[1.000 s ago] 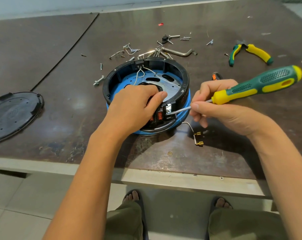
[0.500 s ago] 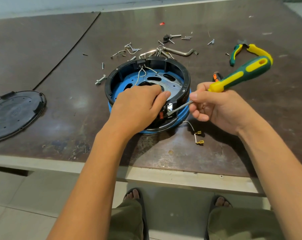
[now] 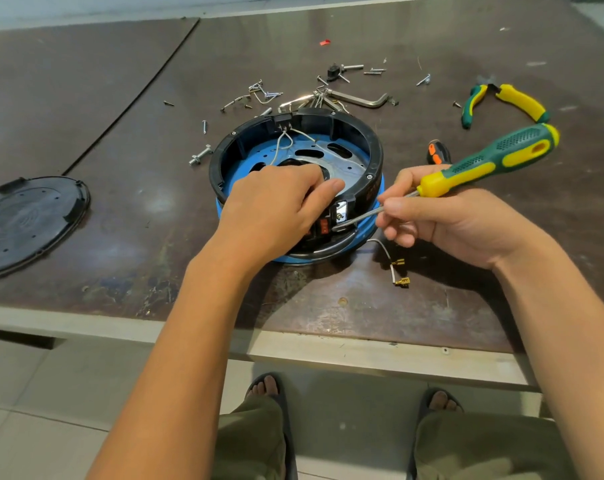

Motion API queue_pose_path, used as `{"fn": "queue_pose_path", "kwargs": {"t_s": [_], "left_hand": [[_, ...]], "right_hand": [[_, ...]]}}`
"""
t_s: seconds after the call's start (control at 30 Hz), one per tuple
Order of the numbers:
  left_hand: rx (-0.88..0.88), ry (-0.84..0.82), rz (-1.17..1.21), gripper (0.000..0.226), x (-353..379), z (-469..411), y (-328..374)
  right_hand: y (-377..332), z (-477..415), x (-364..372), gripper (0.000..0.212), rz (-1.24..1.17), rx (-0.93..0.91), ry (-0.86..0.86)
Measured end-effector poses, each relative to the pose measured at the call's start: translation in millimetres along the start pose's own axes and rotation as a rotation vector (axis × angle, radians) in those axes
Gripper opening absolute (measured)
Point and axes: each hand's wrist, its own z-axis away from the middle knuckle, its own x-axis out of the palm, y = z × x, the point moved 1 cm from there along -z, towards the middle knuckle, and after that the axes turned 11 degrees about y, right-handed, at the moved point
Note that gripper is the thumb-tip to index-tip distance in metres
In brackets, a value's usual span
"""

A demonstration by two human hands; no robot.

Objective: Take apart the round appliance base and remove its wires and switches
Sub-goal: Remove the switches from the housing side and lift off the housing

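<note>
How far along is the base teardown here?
Done: cover off, screws scattered on the table, one wire lying outside. In hand: left hand grips the base while right hand holds the screwdriver tip at the red switch. Left: that switch and inner white wires.

The round black-and-blue plastic appliance base (image 3: 361, 133) sits on the dark brown wooden table (image 3: 120, 98), near its front edge. The left hand (image 3: 276, 209) grips the base's near wall. Just right of the base, the right hand (image 3: 460, 226) holds the green-and-yellow screwdriver (image 3: 494, 157), its tip at the orange switches (image 3: 324, 226) there. Thin white wires (image 3: 283, 143) hang inside from the far wall. A white wire with two brass terminals (image 3: 397, 262) lies between the right hand and the front edge, apparently running from under the base. Behind the base lie scattered steel screws (image 3: 259, 93) and a bent metal key (image 3: 359, 98). Green-and-yellow pliers (image 3: 505, 98) lie farther back, toward the right edge. The flat round black plastic cover (image 3: 30, 220) lies at the left edge.
</note>
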Motion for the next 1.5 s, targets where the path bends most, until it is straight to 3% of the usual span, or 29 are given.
{"fn": "queue_pose_path", "kwargs": {"t_s": [0.2, 0.4, 0.63, 0.83, 1.1, 1.3, 1.5], "left_hand": [[0.000, 0.003, 0.007, 0.046, -0.4, 0.5, -1.0], [0.002, 0.008, -0.002, 0.047, 1.6, 0.2, -1.0], [-0.044, -0.007, 0.045, 0.049, 1.8, -1.3, -2.0], [-0.046, 0.006, 0.029, 0.052, 2.5, -1.0, -0.7], [-0.048, 0.001, 0.017, 0.052, 1.8, -0.6, -1.9], [-0.027, 0.001, 0.031, 0.048, 0.0, -0.5, -1.6], [-0.027, 0.014, -0.014, 0.046, -0.2, 0.0, 0.5]], "right_hand": [[-9.8, 4.8, -8.0, 0.055, -0.039, 0.109, -0.054], [-3.2, -3.5, 2.2, 0.038, -0.115, 0.188, 0.146], [2.4, -8.7, 14.5, 0.043, -0.236, 0.358, 0.317], [6.1, -11.1, 21.0, 0.056, -0.250, 0.383, 0.302], [-2.5, -6.1, 5.0, 0.042, -0.163, 0.201, 0.303], [-11.6, 0.5, 1.4, 0.045, -0.187, 0.001, 0.182], [-11.5, 1.7, 3.6, 0.031, -0.166, -0.072, 0.138]]}}
